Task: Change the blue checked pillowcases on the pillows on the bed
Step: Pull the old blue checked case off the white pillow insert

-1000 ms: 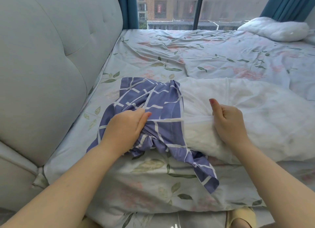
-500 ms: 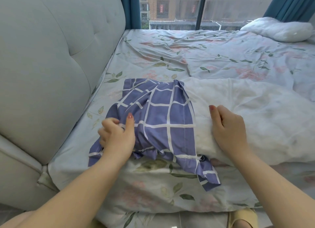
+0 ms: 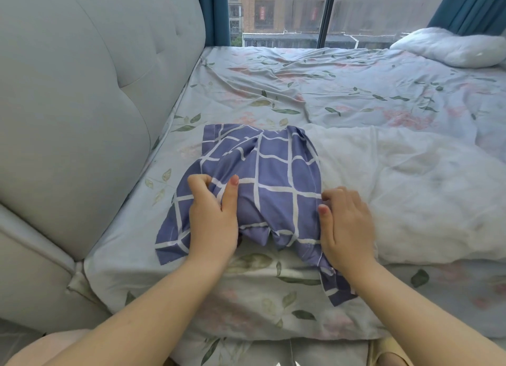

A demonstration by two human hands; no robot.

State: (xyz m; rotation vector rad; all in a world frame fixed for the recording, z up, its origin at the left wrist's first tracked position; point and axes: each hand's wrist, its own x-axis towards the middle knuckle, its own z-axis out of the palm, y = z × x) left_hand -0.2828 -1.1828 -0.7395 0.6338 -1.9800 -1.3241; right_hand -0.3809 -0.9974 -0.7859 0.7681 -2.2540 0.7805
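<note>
A blue checked pillowcase (image 3: pixel 276 179) covers only the left end of a bare white pillow (image 3: pixel 405 190) that lies across the near side of the bed. My left hand (image 3: pixel 213 217) grips bunched pillowcase cloth at its left side, fingers curled into the fabric. At the pillowcase's open hem on the right, my right hand (image 3: pixel 346 223) holds the edge of the cloth against the pillow, fingers curled, thumb along the hem. A loose corner of the pillowcase hangs over the bed's front edge. A second bare white pillow (image 3: pixel 449 47) lies at the far right corner.
The bed carries a pale floral sheet (image 3: pixel 328 91), rumpled in the middle. A grey padded headboard (image 3: pixel 90 105) rises along the left. A window with teal curtains (image 3: pixel 471 6) stands behind the bed.
My right hand has slid left from the bare pillow onto the pillowcase hem. My left hand has shifted left and taken a fresh grip, and the pillowcase now reaches further over the pillow.
</note>
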